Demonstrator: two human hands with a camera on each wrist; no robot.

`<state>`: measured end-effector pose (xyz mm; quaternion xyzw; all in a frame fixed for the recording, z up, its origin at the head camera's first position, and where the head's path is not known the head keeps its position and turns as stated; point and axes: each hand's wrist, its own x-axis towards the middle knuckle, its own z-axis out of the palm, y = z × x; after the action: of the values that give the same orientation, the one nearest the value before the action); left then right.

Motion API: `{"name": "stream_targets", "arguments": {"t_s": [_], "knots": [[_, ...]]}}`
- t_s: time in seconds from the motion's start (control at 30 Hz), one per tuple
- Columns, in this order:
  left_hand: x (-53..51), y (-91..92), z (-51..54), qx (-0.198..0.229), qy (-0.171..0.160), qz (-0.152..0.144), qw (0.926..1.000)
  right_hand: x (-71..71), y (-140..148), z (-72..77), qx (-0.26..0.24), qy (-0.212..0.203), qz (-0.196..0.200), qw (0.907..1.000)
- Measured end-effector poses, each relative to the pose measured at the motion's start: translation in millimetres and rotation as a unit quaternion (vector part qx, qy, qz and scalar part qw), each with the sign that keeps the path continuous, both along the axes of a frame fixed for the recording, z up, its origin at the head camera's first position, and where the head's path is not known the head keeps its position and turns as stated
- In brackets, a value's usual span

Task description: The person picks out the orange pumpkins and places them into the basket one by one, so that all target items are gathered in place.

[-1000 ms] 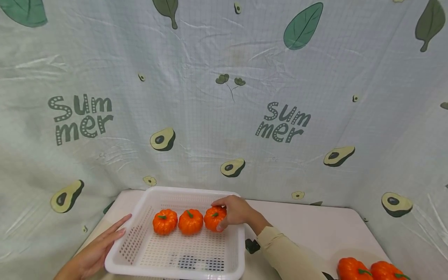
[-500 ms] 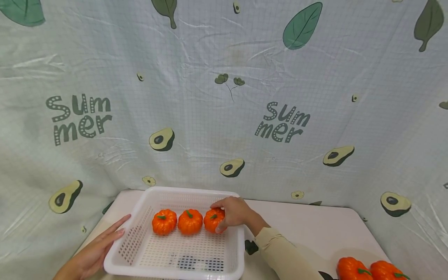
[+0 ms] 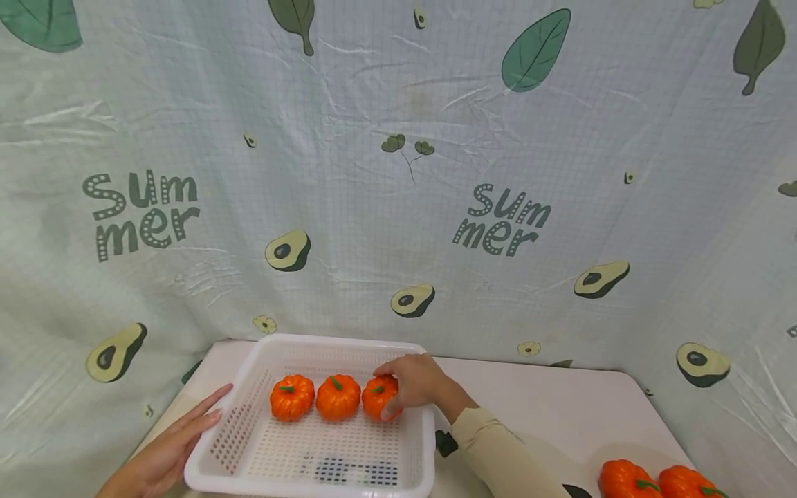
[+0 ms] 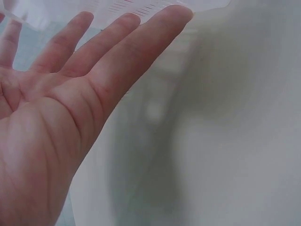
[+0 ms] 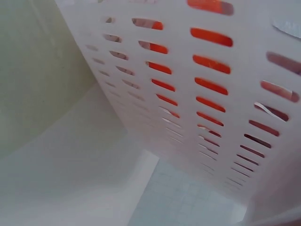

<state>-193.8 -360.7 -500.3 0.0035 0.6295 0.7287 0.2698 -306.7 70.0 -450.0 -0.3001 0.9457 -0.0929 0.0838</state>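
We see the right hand reach over the basket's right wall and pinch the right pumpkin, its fingers on the far side and thumb on the near, probably so the pumpkin sits steady. That pumpkin lies inside, under the grip, right of the middle pumpkin and left pumpkin, seemingly lined up as a row. Our left hand, fingers straight and grasping nothing, touches the basket's left side, likely bracing it.
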Motion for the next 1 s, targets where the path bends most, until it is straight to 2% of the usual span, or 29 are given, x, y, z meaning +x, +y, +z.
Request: {"name": "stream_targets", "arguments": {"t_s": [0.13,0.2,0.3,0.37,0.43,0.53,0.6,0.7,0.83,0.93,1.0], "knots": [[-0.6,0.6,0.0,0.009,0.005,-0.012,0.9999,-0.2,0,-0.7,0.005,0.006,-0.002,1.0],[-0.6,0.9,0.4,-0.005,0.006,-0.008,0.9999,0.1,-1,-0.6,0.008,0.005,-0.002,1.0],[-0.7,1.5,1.1,-0.032,-0.005,0.019,0.9993,0.2,-2,-0.8,0.017,0.004,-0.002,0.9998],[-1.1,1.4,0.8,-0.037,-0.007,0.024,0.999,0.3,-2,-0.9,0.022,0.004,-0.001,0.9997],[-2.0,0.6,-0.1,-0.021,-0.009,0.02,0.9995,0.3,-2,-1.0,0.029,0.006,-0.001,0.9996],[-2.6,-0.6,-1.3,0.004,0.004,-0.008,1.0,0.4,-3,-1.0,0.039,0.009,0.0,0.9992],[-2.4,-0.2,-1.1,0.003,0.004,-0.01,0.9999,1.2,-3,-1.4,0.045,0.01,0.0,0.9989],[-1.6,2.4,0.3,-0.028,0.005,0.005,0.9996,2.3,-4,-2.4,0.049,0.009,-0.002,0.9988],[-2.3,7.5,3.3,-0.074,-0.02,0.052,0.9957,3.8,-5,-2.8,0.042,0.012,-0.009,0.999],[-3.1,9.8,5.5,-0.091,-0.03,0.064,0.9933,5.1,-4,-2.1,0.026,0.013,-0.018,0.9994],[-3.3,10.8,6.3,-0.093,-0.025,0.064,0.9933,6.0,-3,-1.2,0.004,0.009,-0.025,0.9996]]}}
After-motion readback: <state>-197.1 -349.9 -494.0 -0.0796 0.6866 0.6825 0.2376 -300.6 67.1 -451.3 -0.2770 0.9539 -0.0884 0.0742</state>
